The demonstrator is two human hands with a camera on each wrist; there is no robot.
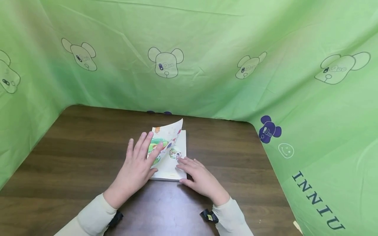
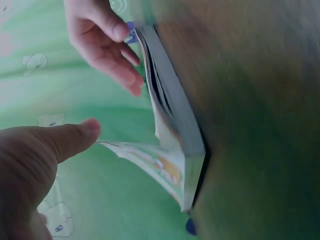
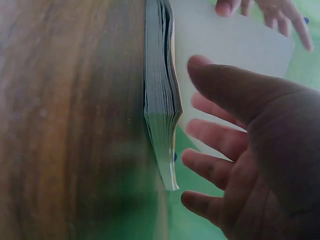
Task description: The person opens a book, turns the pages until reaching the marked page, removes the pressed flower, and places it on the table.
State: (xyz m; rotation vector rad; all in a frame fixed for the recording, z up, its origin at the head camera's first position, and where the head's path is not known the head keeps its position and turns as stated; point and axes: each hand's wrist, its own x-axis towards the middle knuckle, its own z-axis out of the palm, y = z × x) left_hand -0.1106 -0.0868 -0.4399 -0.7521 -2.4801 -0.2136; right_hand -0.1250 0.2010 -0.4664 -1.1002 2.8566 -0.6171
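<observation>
A thick paperback book lies on the table, its colourfully printed front cover or leaf raised and curving up over a mostly white page. Fingers spread and nearly straight, my left hand is against the raised leaf; in the left wrist view its thumb meets the leaf's edge. My right hand is at the book's right edge with loosely bent fingers. The right wrist view shows that hand beside the page block, gripping nothing. Whether its fingertips touch the page is unclear.
The dark wooden tabletop surrounds the book. Green cloth printed with bear heads hangs along the back and both sides. A dark strap piece sits at the right wrist.
</observation>
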